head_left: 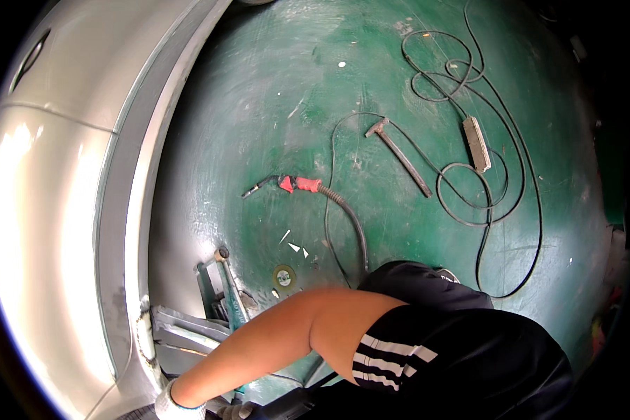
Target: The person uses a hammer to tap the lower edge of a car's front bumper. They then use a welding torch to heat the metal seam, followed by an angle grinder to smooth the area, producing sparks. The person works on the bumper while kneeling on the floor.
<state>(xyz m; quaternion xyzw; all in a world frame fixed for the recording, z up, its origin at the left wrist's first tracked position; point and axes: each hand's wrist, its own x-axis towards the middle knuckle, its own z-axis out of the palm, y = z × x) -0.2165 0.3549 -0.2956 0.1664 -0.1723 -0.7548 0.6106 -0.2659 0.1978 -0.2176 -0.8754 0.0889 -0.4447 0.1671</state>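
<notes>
At near left, beside the glossy beige vehicle panel (56,210), one white-gloved hand (180,408) is partly cut off; I cannot tell whether it grasps something.

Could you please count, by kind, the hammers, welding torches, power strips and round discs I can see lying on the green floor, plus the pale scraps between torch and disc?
Hammer: 1
Welding torch: 1
Power strip: 1
Round disc: 1
Pale scraps: 3
Total: 7

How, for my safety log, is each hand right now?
Left hand: not clearly visible; cannot be told.
Right hand: gloved, fingers out of sight; open or closed cannot be told.
</notes>
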